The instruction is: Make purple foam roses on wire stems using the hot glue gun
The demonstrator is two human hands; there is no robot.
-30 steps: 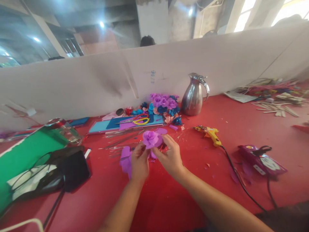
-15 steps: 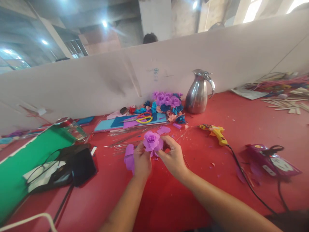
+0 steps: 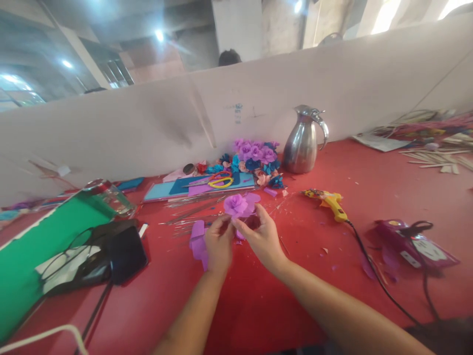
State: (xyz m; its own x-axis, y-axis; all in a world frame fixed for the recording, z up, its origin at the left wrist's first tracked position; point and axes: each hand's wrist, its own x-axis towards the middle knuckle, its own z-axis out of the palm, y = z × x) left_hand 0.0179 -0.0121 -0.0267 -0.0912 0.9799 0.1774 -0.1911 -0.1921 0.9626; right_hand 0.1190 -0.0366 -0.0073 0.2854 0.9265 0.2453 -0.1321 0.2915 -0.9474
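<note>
Between my hands, above the red table, is a purple paper flower with its head tilted away from me. My left hand is closed, thumb and fingers pinched just under the bloom. My right hand pinches at the flower's base from the other side, its fingers curled. What lies between the fingertips is mostly hidden. A loose purple petal shape shows just behind the bloom. Folded purple paper lies against the left hand's outer side. Thin wires are spread behind it.
Finished paper flowers are heaped by the white partition, beside a steel jug. Scissors lie on coloured paper. At right are a yellow glue gun and a purple power strip; at left, a black phone.
The flower has tipped away from me and shifted slightly upward. Both hands have turned, and their fingertips have come together beneath the bloom.
</note>
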